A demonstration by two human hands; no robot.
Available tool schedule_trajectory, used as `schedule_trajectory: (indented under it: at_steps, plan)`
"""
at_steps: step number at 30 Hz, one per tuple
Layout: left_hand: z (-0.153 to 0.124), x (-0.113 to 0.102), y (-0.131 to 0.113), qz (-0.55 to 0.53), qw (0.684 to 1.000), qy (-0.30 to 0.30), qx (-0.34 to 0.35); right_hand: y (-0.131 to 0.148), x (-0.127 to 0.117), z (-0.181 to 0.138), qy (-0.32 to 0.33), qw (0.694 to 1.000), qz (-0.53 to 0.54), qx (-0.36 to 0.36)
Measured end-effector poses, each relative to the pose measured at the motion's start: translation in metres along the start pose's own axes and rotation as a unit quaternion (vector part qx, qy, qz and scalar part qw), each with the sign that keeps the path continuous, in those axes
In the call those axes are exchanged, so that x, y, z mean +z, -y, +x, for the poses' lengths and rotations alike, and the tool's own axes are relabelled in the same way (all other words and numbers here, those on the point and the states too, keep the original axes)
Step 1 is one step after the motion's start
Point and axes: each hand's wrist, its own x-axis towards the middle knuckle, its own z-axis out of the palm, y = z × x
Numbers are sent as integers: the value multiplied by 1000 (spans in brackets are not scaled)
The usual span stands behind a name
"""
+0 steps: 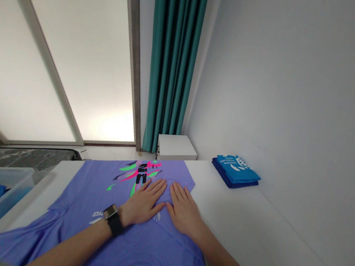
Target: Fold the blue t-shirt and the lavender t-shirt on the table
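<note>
Smoothing seemed the step in hand: the left hand (142, 206) and right hand (185, 210) lay flat on the purple shirt (86, 191), spread over the counter (246, 230), each grip relaxed, grasping nothing. The next move likely called for lifting both palms without dragging the shirt.

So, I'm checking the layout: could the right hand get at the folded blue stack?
Probably yes: the right hand rests palm-down on the purple shirt, and nothing visible stands between it and the folded blue stack.
</note>
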Motion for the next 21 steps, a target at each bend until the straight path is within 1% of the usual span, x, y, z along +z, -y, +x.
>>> schedule_trajectory:
  at_steps: [4, 10, 14, 21]
  plan:
    - [0, 2, 6, -1, 1000, -7, 3, -4, 3, -2, 14, 1000, 2, 8]
    - [-2, 3, 24, 1, 1000, -16, -25, -2, 1, -2, 29, 999, 11, 10]
    - [-3, 5, 27, 6, 999, -26, -24, -4, 1, -1, 36, 999, 17, 15]
    - [-3, 9, 27, 12, 999, -35, -23, 2, -17, -5, 31, 999, 22, 13]
